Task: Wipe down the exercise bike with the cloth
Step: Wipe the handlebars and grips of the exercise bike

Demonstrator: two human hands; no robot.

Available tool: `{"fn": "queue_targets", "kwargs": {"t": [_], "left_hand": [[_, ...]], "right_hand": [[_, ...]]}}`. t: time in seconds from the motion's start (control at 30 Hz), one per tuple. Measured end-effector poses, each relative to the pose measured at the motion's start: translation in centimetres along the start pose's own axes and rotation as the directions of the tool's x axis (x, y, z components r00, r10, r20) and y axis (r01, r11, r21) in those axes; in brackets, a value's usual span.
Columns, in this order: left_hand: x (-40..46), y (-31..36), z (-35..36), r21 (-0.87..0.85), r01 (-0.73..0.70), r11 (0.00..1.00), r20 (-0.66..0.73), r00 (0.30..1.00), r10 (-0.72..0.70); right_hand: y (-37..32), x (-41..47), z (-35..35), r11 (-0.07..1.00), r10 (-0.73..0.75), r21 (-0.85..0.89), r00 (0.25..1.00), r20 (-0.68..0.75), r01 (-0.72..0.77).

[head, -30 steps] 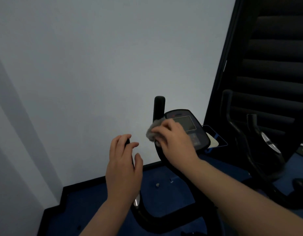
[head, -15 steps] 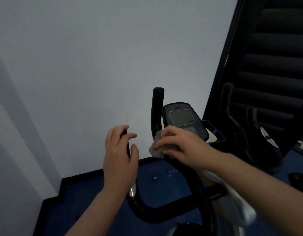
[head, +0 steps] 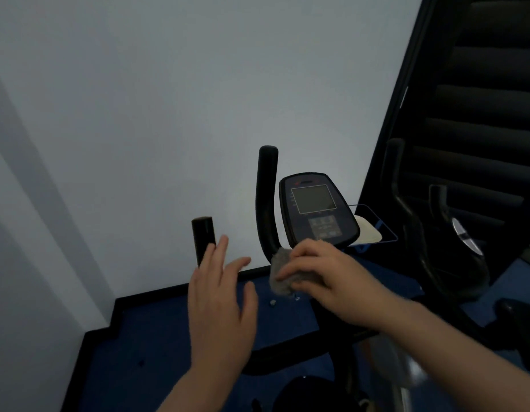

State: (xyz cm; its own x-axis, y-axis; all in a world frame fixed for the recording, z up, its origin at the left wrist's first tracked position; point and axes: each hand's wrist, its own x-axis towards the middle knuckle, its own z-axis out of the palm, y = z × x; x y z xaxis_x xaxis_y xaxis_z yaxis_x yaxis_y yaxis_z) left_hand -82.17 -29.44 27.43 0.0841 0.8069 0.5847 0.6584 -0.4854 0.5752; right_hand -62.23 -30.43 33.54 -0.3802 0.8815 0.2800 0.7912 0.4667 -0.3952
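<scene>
- The left hand (head: 219, 304) is nearest, raised with its back to the camera and its fingers straight and slightly spread; it grips nothing. Its fingertips overlap the lower part of the left handlebar grip (head: 203, 237) in this view, though whether they touch it cannot be told.
- The right hand (head: 326, 278) reaches in from the lower right, fingers curled over a crumpled grey cloth (head: 283, 273) and pinching it from above.
- The cloth sits at the base of the right handlebar grip (head: 268, 200), just below the lower edge of the console (head: 317, 212) — pressed against the exercise bike (head: 287, 349) where the upright black bar bends into the curved crossbar.
- That crossbar sweeps from under the left hand across to beneath the right wrist, all black.
- The console is a dark, rounded panel tilted towards the camera, with a blank grey screen outlined in a thin pale line and a block of buttons beneath. A small mark sits above the screen and tiny labels run down its left side — too dim and small to read.
- Blue floor (head: 156, 346) lies below the bars, edged by a black skirting at the foot of the plain white wall (head: 168, 99).
- Further right stands a second machine (head: 436, 233), black, with curved handles and a shiny round part.
- Behind it rises a dark staircase (head: 480, 99).
</scene>
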Motion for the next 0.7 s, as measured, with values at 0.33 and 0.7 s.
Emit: {"fn": "queue_targets", "kwargs": {"t": [0.33, 0.7], "left_hand": [[-0.6, 0.8, 0.2, 0.129, 0.053, 0.990, -0.001, 0.999, -0.053], [-0.8, 0.3, 0.5, 0.049, 0.058, 0.997, -0.068, 0.996, -0.054]], "right_hand": [[-1.1, 2.0, 3.1, 0.976, 0.156, 0.197, 0.921, -0.356, -0.089], [-1.4, 1.8, 2.1, 0.979, 0.145, 0.184, 0.945, -0.292, -0.093]]}}
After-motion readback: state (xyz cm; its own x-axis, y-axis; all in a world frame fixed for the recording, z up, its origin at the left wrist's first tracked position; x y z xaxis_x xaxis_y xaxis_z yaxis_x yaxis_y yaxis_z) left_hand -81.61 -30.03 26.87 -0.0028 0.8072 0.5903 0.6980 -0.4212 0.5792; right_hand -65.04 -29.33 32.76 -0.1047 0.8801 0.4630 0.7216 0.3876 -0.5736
